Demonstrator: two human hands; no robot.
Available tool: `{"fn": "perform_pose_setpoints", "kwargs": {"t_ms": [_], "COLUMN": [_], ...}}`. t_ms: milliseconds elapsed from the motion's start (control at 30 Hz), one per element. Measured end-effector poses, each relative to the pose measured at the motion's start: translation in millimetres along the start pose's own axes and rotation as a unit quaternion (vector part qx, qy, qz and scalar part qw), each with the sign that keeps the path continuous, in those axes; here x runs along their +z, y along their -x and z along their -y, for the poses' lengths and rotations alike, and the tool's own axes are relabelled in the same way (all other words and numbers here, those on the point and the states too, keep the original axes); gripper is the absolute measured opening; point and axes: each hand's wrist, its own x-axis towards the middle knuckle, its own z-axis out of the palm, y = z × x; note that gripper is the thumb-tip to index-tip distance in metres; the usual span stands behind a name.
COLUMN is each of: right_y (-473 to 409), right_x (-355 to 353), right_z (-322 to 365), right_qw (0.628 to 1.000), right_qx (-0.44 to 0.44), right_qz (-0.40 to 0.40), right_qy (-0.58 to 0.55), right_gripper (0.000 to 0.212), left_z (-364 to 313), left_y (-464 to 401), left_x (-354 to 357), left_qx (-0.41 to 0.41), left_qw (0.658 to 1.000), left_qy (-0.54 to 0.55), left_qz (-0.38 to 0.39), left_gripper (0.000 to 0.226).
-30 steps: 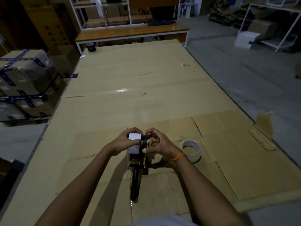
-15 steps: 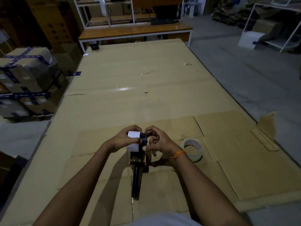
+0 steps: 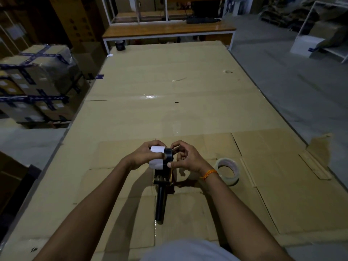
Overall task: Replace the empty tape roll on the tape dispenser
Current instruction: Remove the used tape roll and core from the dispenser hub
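A black tape dispenser (image 3: 161, 200) lies on the cardboard-covered table (image 3: 169, 110), handle toward me. At its far end sits a white roll core (image 3: 157, 149) on the dispenser's black hub. My left hand (image 3: 145, 155) wraps around that white roll from the left. My right hand (image 3: 185, 157) pinches the hub side of the dispenser head from the right, fingers curled. A roll of clear tape (image 3: 227, 171) lies flat on the cardboard just right of my right wrist, untouched.
A dark tape roll (image 3: 120, 45) stands at the table's far left corner. Taped, stacked boxes (image 3: 37, 81) sit on the floor at left. A wooden bench (image 3: 169, 31) is beyond the table, white shelving (image 3: 323, 34) at far right.
Both hands stay on the dispenser head with only small finger shifts. The view has tilted slightly; nothing was let go or picked up.
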Motion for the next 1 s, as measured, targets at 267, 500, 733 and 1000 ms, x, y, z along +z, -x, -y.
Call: {"fn": "perform_pose_setpoints", "kwargs": {"t_ms": [267,500,733,1000], "right_y": [-2,1,-2,-2], "right_x": [3,1,3,0], "right_z": [2,-1,1,-4], "right_qw": [1.000,1.000,1.000,0.999], "right_qx": [0.004,0.006,0.004,0.021], "right_qz": [0.004,0.004,0.021,0.022], "right_qy": [0.002,-0.002,-0.001,-0.026], "right_gripper": [0.064,0.064,0.064,0.065], "left_z": [1,-7,-10,-14], "left_y": [0,1,5,3], "left_x": [-1,-6,-12,-8], "left_qx": [-0.007,0.001,-0.023,-0.055], "left_qw": [0.999,0.998,0.997,0.992], "left_qy": [-0.039,-0.050,-0.060,-0.109], "left_qz": [-0.013,0.023,0.038,0.009], "left_gripper": [0.042,0.041,0.048,0.057]}}
